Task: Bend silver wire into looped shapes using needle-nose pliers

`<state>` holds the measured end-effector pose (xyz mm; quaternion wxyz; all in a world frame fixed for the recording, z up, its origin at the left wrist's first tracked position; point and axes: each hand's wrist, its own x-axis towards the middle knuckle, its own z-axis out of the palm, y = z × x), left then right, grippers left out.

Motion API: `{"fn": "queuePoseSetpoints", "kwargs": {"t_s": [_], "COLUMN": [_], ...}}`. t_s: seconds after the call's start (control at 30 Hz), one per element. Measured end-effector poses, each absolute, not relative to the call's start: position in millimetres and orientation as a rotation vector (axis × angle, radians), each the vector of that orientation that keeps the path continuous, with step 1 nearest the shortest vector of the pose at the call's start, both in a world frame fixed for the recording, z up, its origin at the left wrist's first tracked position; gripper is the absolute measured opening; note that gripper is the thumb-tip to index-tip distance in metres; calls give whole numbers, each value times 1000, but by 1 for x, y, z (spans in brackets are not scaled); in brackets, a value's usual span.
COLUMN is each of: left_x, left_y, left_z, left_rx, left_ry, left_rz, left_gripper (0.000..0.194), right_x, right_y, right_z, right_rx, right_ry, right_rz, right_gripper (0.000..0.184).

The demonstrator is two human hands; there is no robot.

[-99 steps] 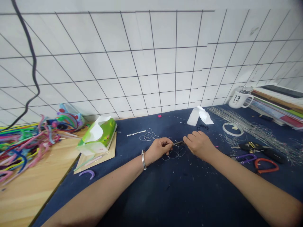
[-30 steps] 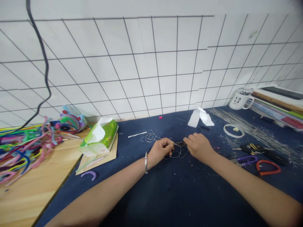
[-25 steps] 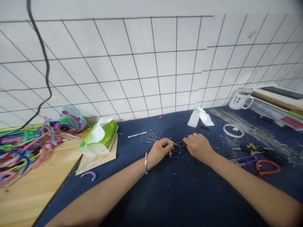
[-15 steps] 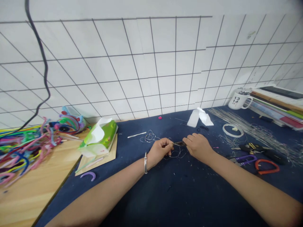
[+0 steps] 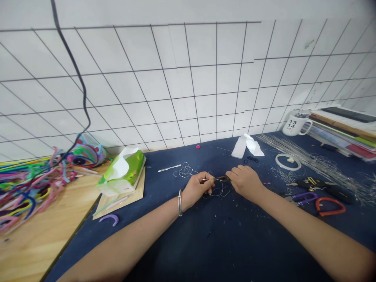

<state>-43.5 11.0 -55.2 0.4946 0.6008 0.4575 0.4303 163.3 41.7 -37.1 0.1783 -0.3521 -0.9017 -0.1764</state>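
Note:
Between finger and thumb, my left hand (image 5: 200,185) pinches a thin metal wire (image 5: 216,179). My right hand (image 5: 244,181) is wrapped round a pair of dark pliers (image 5: 224,178), whose jaws meet the wire just right of my left fingertips. Most of the handles are hidden in my palm. Below the two hands, loose loops of fine wire (image 5: 219,191) lie over the dark blue cloth. Another small tangled coil of wire (image 5: 186,170) rests to the left of my left hand, beside a thin silvery strip (image 5: 169,168).
Rightward lie purple-handled scissors (image 5: 305,198), a red-handled tool (image 5: 330,206), a white ring (image 5: 288,161) and long wires (image 5: 296,150). A mug (image 5: 297,123) stands at the back. Leftward are a green tissue pack (image 5: 122,172), a purple curved piece (image 5: 109,219) and colourful pipe cleaners (image 5: 32,184).
The black cord hanging at the left has swung to the right. Both hands keep nearly the same place and grip; the view has shifted very slightly.

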Motion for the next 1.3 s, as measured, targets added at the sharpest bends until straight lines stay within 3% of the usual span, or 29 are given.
{"fn": "queuePoseSetpoints", "kwargs": {"t_s": [1.3], "left_x": [-37], "left_y": [7], "left_z": [-56], "left_rx": [1450], "left_ry": [1169], "left_rz": [1103], "left_gripper": [15], "right_x": [163], "right_y": [42], "right_z": [-35], "right_rx": [-1041], "right_ry": [-2590], "right_rz": [-490], "right_gripper": [14]}}
